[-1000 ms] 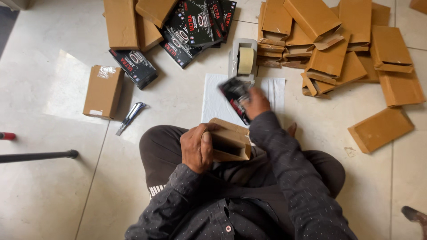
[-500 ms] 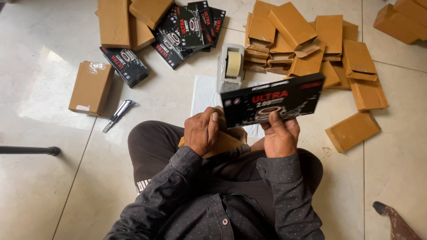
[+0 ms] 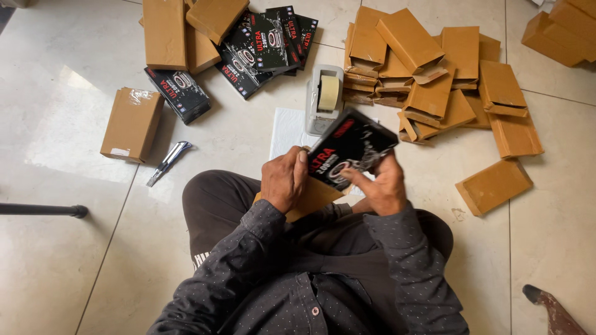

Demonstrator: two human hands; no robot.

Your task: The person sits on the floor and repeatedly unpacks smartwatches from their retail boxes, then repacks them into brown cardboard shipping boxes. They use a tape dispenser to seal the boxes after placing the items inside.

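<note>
I sit on a tiled floor with a flat black printed box (image 3: 351, 147) held up over my lap. My right hand (image 3: 380, 186) grips its lower right side. My left hand (image 3: 284, 178) holds its left edge and also rests on a brown cardboard box (image 3: 310, 197) lying on my thigh. The black box is tilted, its printed face toward me. Just beyond it a tape dispenser (image 3: 324, 99) stands on a white sheet (image 3: 287, 129).
Several black boxes (image 3: 261, 44) and brown cartons (image 3: 164, 31) lie at the top left. A heap of folded brown cartons (image 3: 434, 74) fills the top right. A taped carton (image 3: 131, 124) and a utility knife (image 3: 169, 162) lie at the left. A dark pole (image 3: 40, 210) crosses the left edge.
The black box was picked up from the floor in front, raised face-on with both hands, and is now turned to a tilt and brought lower toward the brown box on my lap.
</note>
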